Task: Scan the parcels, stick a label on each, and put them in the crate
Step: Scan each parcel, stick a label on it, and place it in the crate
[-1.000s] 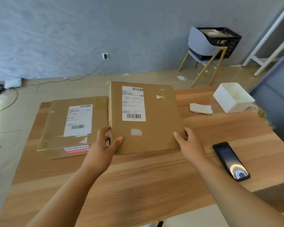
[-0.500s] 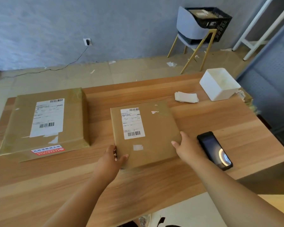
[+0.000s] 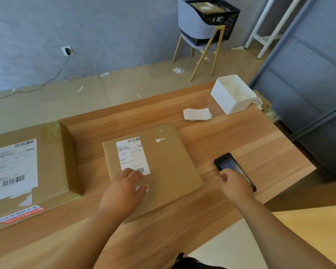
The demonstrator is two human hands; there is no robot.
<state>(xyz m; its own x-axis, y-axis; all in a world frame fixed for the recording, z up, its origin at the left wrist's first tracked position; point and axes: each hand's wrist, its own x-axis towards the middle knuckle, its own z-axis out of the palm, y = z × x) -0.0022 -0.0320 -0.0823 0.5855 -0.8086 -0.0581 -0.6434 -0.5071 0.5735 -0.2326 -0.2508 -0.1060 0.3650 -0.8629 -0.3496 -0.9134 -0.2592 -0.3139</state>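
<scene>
Two on desk [image 3: 241, 144]: larger parcel [image 3: 27, 171] far left, smaller parcel [image 3: 163, 162] mid-frame, bare strip between. The smaller's long axis runs near-to-far, leaning left; left hand [image 3: 122, 193] spread flat on it. Right hand [image 3: 235, 186] over phone [image 3: 226, 163], grip unclear.

Wooden table [image 3: 241, 144], white tub [image 3: 235, 105] (far corner), grey chair [image 3: 192, 22], wall socket [image 3: 67, 51]

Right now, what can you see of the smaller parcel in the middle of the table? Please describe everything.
The smaller parcel is a flat brown cardboard box, closed, lying on the wooden table, turned slightly askew. A white shipping label with two barcodes sits on its top, left of centre; a small white scrap is stuck near the far edge. The left hand rests on its near left part.
</scene>
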